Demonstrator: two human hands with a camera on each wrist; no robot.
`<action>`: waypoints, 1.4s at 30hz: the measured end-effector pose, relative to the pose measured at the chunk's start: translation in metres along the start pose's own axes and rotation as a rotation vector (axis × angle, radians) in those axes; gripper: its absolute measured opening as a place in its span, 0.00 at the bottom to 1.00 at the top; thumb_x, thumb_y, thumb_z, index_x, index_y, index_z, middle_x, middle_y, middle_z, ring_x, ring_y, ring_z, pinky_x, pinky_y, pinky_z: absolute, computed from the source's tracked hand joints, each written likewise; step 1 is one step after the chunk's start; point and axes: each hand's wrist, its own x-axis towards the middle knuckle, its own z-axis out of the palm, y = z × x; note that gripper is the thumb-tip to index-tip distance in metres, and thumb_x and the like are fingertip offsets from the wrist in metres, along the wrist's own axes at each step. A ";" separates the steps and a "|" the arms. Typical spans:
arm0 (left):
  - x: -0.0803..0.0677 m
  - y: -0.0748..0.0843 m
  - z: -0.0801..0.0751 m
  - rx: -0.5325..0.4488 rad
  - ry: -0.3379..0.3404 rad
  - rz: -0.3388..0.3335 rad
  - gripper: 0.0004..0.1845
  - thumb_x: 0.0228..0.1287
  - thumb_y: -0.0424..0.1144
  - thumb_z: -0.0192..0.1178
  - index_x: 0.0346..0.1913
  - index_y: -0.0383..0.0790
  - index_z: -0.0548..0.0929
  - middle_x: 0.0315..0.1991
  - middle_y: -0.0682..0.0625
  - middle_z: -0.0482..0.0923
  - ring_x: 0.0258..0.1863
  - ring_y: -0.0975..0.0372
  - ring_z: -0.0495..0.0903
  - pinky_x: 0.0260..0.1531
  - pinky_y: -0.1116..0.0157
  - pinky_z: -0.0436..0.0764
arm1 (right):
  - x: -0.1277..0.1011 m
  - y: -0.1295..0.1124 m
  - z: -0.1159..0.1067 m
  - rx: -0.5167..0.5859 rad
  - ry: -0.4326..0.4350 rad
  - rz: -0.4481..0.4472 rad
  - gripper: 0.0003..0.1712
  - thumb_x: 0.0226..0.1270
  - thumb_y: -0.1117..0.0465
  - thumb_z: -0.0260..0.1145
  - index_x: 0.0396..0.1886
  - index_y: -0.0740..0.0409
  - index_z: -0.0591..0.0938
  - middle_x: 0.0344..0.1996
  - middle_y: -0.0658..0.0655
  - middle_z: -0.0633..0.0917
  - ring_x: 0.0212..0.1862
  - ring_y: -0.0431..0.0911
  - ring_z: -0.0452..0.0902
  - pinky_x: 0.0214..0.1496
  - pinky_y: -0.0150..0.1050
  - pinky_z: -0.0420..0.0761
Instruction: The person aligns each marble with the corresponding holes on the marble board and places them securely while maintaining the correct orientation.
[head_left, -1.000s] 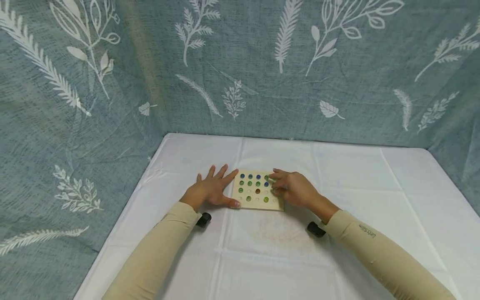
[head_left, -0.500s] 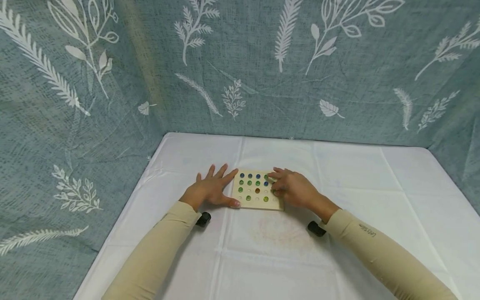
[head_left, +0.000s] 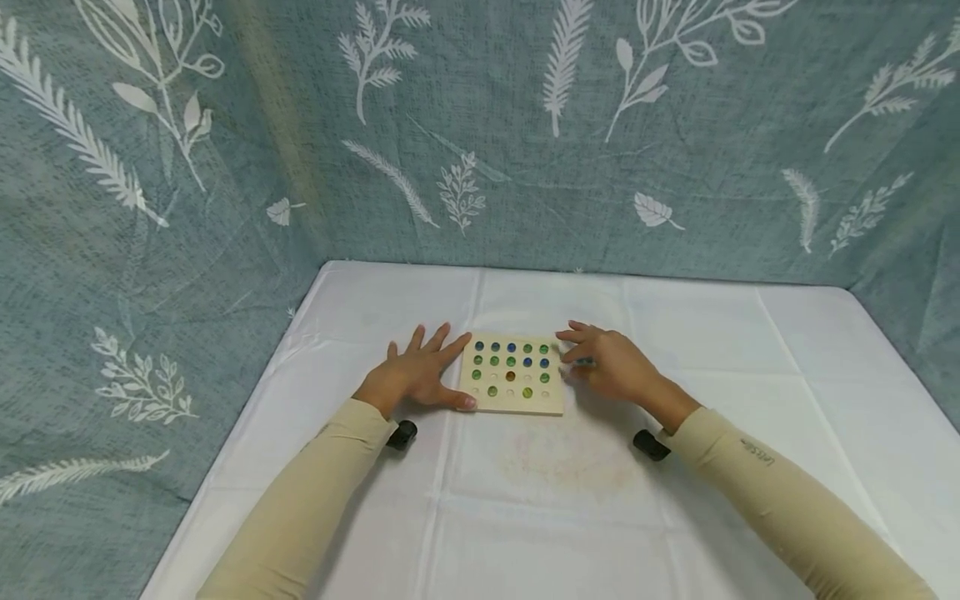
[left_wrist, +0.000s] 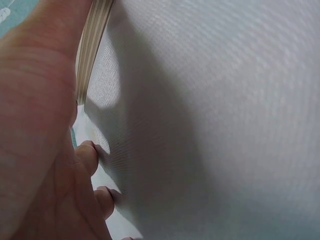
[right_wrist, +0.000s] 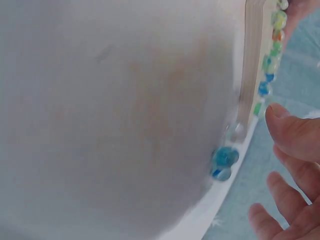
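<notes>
The marble board [head_left: 517, 404] lies flat on the bench [head_left: 540, 533], long axis running left to right, between the 2 hands. The left grip [head_left: 420, 372], fingers spread, touches the board's left end. Loose marbles [right_wrist: 226, 156] lie just beyond the right end; the right grip [head_left: 611, 364] is nearer, fingers parted, holding nothing visible.

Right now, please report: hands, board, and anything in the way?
Left hand against board. Right hand beside it, apparently empty. Marbles on board, some holes vacant. Possible obstacle: loose marbles alongside.
</notes>
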 end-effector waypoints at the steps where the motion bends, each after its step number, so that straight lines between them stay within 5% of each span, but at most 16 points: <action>1: 0.000 0.000 0.000 0.001 -0.001 -0.002 0.63 0.58 0.72 0.68 0.86 0.60 0.41 0.87 0.46 0.29 0.85 0.39 0.26 0.77 0.28 0.36 | 0.000 0.002 -0.001 -0.001 -0.002 0.007 0.14 0.65 0.70 0.73 0.50 0.63 0.91 0.70 0.61 0.81 0.78 0.60 0.68 0.74 0.60 0.74; 29: -0.002 0.001 -0.002 0.009 -0.002 0.008 0.63 0.58 0.72 0.68 0.86 0.59 0.41 0.87 0.45 0.29 0.85 0.39 0.27 0.77 0.27 0.37 | -0.002 0.029 -0.005 0.002 -0.032 0.116 0.15 0.64 0.65 0.76 0.51 0.61 0.91 0.72 0.62 0.78 0.79 0.61 0.65 0.77 0.63 0.69; 42: -0.002 0.001 -0.002 0.010 -0.006 0.005 0.62 0.59 0.72 0.67 0.86 0.60 0.41 0.87 0.45 0.29 0.85 0.39 0.26 0.77 0.27 0.37 | -0.008 0.034 -0.004 0.013 -0.027 0.085 0.13 0.61 0.65 0.78 0.47 0.60 0.92 0.73 0.64 0.77 0.78 0.63 0.67 0.75 0.63 0.71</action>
